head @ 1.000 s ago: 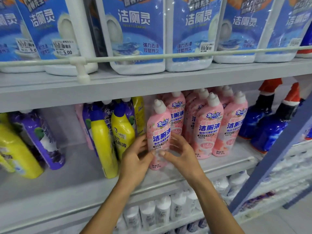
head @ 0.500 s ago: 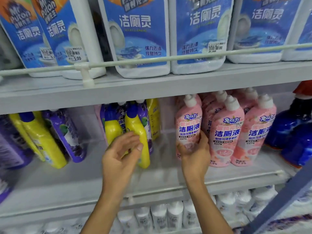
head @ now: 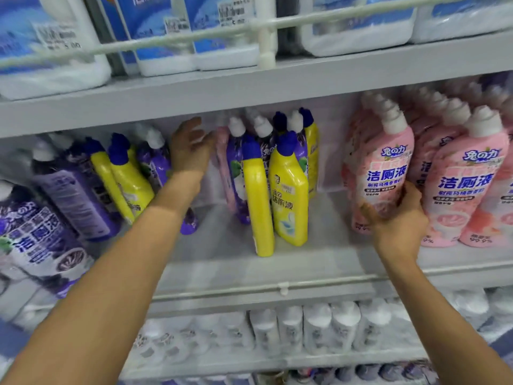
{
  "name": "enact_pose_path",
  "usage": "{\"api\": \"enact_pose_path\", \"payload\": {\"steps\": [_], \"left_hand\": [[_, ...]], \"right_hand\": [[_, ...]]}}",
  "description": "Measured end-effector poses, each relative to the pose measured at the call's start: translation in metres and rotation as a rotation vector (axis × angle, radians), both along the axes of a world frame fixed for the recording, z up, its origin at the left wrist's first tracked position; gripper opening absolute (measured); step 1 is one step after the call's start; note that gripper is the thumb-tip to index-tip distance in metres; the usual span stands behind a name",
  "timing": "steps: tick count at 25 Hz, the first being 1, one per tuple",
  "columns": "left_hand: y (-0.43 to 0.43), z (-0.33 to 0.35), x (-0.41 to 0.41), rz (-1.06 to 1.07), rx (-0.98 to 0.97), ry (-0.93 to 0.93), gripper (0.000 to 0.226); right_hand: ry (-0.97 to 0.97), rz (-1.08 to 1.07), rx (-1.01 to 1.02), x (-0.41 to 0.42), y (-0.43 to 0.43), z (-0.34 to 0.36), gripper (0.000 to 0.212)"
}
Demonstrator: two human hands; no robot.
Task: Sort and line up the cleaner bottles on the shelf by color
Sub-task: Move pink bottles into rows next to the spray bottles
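While a pink bottle (head: 384,173) is held low in the grip of the right hand (head: 399,226) beside the pink row (head: 460,187) on the shelf (head: 222,262), the left hand (head: 188,151) is stretched open toward the mixed bottles (head: 288,195); a stray pink one (head: 222,159) there must probably be grasped next.

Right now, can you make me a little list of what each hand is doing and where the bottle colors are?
left hand: fingers spread, stretched deep into the shelf; too blurred to tell if it touches anything
right hand: holds the front pink bottle low down
pink bottles: grouped upright on the right
yellow bottles: two upright in the middle front, others leaning at left
purple bottles: mostly left, leaning, mixed with yellow
sorted by color: not yet
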State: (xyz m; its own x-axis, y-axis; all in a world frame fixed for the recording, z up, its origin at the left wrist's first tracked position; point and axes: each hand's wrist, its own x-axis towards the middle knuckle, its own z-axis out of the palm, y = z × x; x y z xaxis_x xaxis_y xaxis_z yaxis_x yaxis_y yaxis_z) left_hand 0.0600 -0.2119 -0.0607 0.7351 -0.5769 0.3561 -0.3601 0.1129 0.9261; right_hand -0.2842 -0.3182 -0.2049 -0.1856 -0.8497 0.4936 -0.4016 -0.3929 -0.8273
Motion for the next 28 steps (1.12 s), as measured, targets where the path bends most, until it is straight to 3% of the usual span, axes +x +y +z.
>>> {"api": "enact_pose_path", "payload": {"steps": [4, 8, 12, 20, 24, 25, 28], "left_hand": [[-0.033, 0.014, 0.022, -0.095, 0.131, -0.120, 0.046], [-0.072, -0.001, 0.051, -0.142, 0.142, -0.232, 0.077], [-0.037, 0.015, 0.027, -0.076, 0.251, -0.297, 0.051], [0.056, 0.021, 0.008, -0.204, 0.116, -0.210, 0.028], [0.113, 0.024, 0.021, -0.276, 0.153, -0.110, 0.037], [0.127, 0.025, 0.024, -0.277, 0.152, -0.109, 0.040], [0.157, 0.028, 0.029, -0.284, 0.133, -0.100, 0.041]], "right_hand": [[0.031, -0.002, -0.023, 0.001, 0.006, 0.008, 0.079], [0.031, 0.019, -0.008, 0.000, 0.011, 0.015, 0.079], [0.051, -0.004, 0.008, 0.001, 0.013, 0.015, 0.080], [0.042, 0.003, 0.065, 0.002, 0.014, 0.014, 0.078], [-0.110, -0.158, -0.001, 0.012, 0.051, 0.038, 0.054], [-0.154, -0.131, -0.061, 0.024, 0.071, 0.046, 0.052], [-0.148, 0.272, -0.088, 0.088, 0.125, 0.067, 0.058]]}}
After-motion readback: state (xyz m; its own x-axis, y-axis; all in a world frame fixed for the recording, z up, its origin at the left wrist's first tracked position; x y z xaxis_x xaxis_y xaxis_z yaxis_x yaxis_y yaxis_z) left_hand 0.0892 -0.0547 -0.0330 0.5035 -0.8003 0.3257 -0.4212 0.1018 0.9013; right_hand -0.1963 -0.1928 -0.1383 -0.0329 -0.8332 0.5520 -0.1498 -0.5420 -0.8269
